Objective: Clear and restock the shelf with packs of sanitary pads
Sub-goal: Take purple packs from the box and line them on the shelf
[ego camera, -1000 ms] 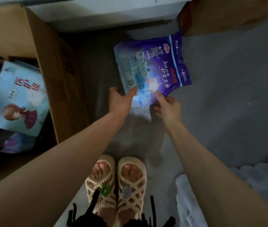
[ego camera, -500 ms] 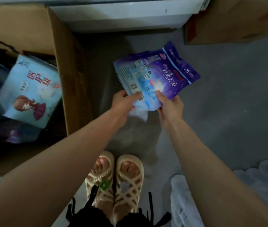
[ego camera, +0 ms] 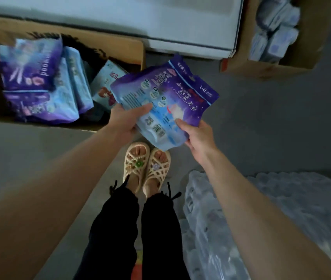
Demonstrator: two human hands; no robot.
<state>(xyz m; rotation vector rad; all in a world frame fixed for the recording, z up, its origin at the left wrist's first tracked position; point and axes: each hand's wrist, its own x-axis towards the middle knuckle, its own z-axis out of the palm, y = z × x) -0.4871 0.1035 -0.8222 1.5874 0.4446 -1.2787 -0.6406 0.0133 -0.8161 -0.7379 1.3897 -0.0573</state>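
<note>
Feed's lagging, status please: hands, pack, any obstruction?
Left hand and right hand both grip the purple pack. Pack held off the floor, beside the open carton. Nothing in the way.

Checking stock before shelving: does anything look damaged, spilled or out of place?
Nothing looks damaged or spilled. The purple pack, held by the left hand and right hand, looks intact; packs in the left cardboard box lie jumbled.

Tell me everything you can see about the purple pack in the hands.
The pack is a flat pouch of glossy plastic, purple fading to light blue, with white print, an L-XL mark and a barcode. It is held above the floor, tilted, printed face up. The left hand grips its left edge, the right hand its lower right edge.
</note>
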